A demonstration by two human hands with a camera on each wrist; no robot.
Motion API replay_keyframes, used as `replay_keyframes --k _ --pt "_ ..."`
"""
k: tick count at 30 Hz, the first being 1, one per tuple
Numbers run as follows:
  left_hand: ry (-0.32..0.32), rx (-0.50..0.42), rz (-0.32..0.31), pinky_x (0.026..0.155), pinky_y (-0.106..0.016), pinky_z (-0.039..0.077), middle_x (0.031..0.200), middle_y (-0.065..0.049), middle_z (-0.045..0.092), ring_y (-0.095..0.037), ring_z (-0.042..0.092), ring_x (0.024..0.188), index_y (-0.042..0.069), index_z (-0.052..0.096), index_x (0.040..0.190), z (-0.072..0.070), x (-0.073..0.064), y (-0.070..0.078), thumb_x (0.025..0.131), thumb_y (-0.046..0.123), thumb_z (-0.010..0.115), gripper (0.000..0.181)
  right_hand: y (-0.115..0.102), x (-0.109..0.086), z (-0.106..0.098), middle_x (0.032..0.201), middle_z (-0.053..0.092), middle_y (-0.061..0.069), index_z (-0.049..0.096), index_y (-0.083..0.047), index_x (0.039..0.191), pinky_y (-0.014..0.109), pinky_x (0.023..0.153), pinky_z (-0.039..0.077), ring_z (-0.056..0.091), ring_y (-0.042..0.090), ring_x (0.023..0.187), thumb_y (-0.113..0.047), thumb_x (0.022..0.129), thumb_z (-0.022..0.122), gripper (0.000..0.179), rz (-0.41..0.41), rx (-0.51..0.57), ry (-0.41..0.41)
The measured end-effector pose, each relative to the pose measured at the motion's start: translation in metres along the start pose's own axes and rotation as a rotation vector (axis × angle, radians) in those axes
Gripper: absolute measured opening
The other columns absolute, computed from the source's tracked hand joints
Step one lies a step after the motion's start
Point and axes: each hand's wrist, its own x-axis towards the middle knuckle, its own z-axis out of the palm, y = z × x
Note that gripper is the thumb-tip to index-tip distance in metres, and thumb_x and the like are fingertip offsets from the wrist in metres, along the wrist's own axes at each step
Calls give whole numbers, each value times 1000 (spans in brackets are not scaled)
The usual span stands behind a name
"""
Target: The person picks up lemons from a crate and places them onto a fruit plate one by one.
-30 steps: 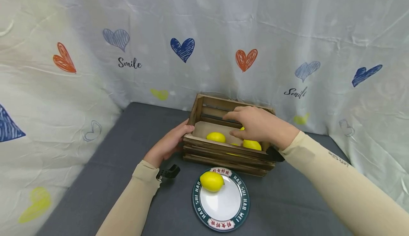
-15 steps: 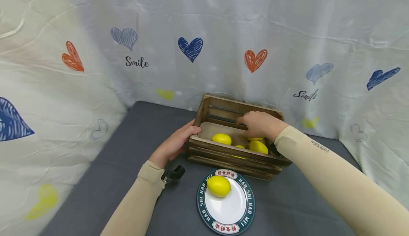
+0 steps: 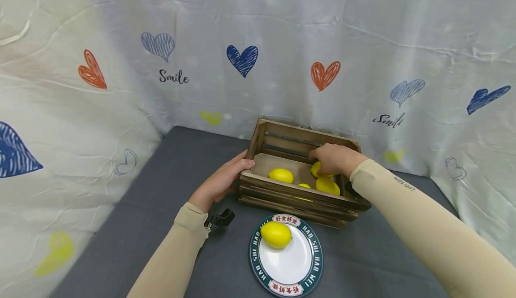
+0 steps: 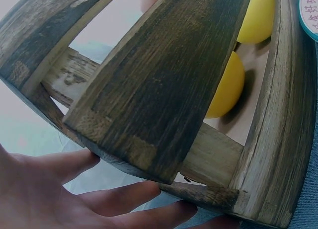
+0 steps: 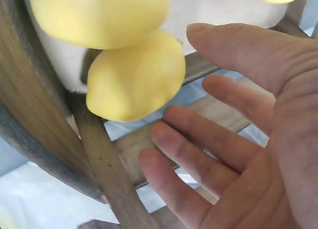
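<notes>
A slatted wooden crate holds several yellow lemons. My left hand holds its left end, thumb over the top edge; in the left wrist view the fingers lie against the outside of the slats. Inside the crate's right part is my right hand, beside the back right lemon. The right wrist view shows that lemon just off the fingertips, a gap between thumb and fingers. Other lemons are the left one and the front right one; a front one is partly hidden.
In front of the crate, a round plate with a green lettered rim bears one lemon. A dark grey cloth covers the table. A white curtain printed with hearts hangs close behind the crate.
My right hand has come down into the crate, towards the back right lemon. The left hand keeps its hold on the crate. The whole head view has shifted slightly.
</notes>
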Motion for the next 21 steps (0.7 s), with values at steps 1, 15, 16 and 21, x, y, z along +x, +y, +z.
replay_keyframes --k 1,15,16,21 --pt "1 -1 -1 118 -79 35 181 -10 23 -50 29 162 32 8 176 0 0 0 103 59 54 91 0 0 1 139 72 15 65 -12 151 47 93 61 67 25 100 -20 97 78 56 4 10 -1" --pt "-4 -7 -2 119 -79 35 181 -8 24 -49 31 162 35 9 176 1 0 0 102 62 54 90 5 3 4 136 72 16 67 -7 148 46 93 60 66 24 96 -7 96 74 53 14 60 -52" --pt "-2 -5 -1 119 -79 35 181 -8 24 -49 31 162 35 9 176 0 0 0 103 61 54 90 4 4 4 135 72 15 67 -7 148 45 92 60 66 24 95 -7 95 74 53 14 64 -58" --pt "-1 6 1 118 -78 37 181 -7 24 -50 29 162 35 9 175 -1 0 0 103 61 54 89 2 7 2 131 72 14 67 -7 147 40 86 59 64 24 93 -6 93 75 55 19 84 -82"
